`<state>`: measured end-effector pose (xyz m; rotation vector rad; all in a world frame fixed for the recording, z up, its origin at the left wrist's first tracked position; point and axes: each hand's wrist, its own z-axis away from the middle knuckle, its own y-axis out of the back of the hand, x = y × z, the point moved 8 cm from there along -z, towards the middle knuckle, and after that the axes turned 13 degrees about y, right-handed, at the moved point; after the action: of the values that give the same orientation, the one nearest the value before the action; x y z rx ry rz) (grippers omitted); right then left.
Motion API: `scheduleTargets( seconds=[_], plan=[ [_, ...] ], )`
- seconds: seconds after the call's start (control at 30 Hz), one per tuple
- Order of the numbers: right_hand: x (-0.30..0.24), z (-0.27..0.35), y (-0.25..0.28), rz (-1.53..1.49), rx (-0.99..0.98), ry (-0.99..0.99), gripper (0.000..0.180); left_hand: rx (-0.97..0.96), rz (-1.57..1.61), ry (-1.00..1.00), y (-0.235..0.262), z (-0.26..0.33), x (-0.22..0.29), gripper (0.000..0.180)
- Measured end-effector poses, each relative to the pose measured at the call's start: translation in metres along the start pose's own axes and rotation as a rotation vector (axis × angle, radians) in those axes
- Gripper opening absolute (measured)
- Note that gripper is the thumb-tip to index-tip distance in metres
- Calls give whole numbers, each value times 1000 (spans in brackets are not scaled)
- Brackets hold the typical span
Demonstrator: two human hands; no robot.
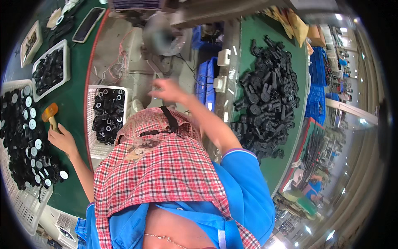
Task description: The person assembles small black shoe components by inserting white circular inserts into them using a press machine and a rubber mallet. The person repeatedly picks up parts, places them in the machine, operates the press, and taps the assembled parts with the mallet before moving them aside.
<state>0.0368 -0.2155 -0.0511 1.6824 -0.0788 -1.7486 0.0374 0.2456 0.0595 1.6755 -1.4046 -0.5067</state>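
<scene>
My left hand [62,140] grips the light handle of a mallet [50,113] with an orange head, above the green table on the left. Beside that hand lies a heap of black plastic parts [27,141], many with white round discs. My right hand [169,91] reaches forward over the gap between the tables. Motion smears its fingers, so I cannot make out whether they hold anything. A round grey device [159,38], also blurred, stands ahead of it. Nearer my apron, a white basket [127,93] holds black parts with pale rings.
On the right-hand green table [275,172] lies a large pile of black jointed parts [265,95]. Blue bins [206,81] stand between the tables. At the far left are a white tray [66,62] of black parts and a shallow dark tray [88,25]. Loose cables [120,62] hang ahead.
</scene>
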Motion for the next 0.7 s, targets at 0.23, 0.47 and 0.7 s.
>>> scheduleTargets(
  seconds=[0.23,0.47,0.7],
  plan=[
    [122,306,221,989,526,-665,56,-315,417,-92,-1,63,173,36],
    [123,330,221,580,719,-384,46,-624,663,-240,22,133,281,38],
    [-4,138,101,-576,194,48,40,-860,866,-569,73,168,371,44]
  ],
)
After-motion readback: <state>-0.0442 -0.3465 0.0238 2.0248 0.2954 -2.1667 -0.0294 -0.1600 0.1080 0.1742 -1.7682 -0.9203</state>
